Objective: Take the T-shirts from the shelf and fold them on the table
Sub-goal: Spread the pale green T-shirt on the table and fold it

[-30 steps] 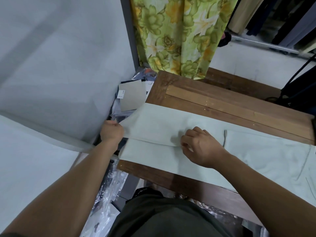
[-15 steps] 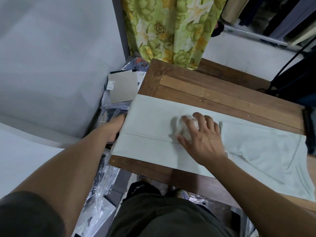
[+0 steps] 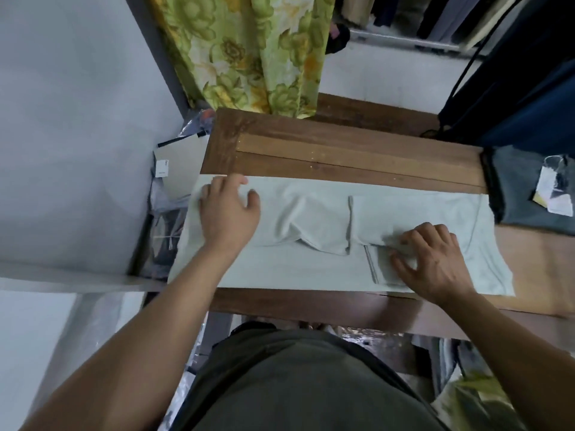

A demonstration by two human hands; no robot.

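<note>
A pale grey-green T-shirt (image 3: 314, 269) lies lengthwise across the wooden table (image 3: 342, 150), its long side folded over and a sleeve folded in near the middle. My left hand (image 3: 228, 209) rests flat on the shirt's left end with fingers spread. Over at the right, my right hand (image 3: 432, 256) presses on the other folded sleeve near the shoulder, fingers spread and slightly bent. Neither hand lifts the cloth.
A dark grey garment (image 3: 525, 194) with a paper tag lies at the table's right end under a hanging navy garment (image 3: 522, 98). A green floral curtain (image 3: 249, 51) hangs behind the table. Plastic-wrapped clothes and a card (image 3: 180, 163) fill the gap by the left wall.
My left hand let go of the shirt's left edge and now lies flat on top of it. My right hand moved right, from the middle fold to the sleeve.
</note>
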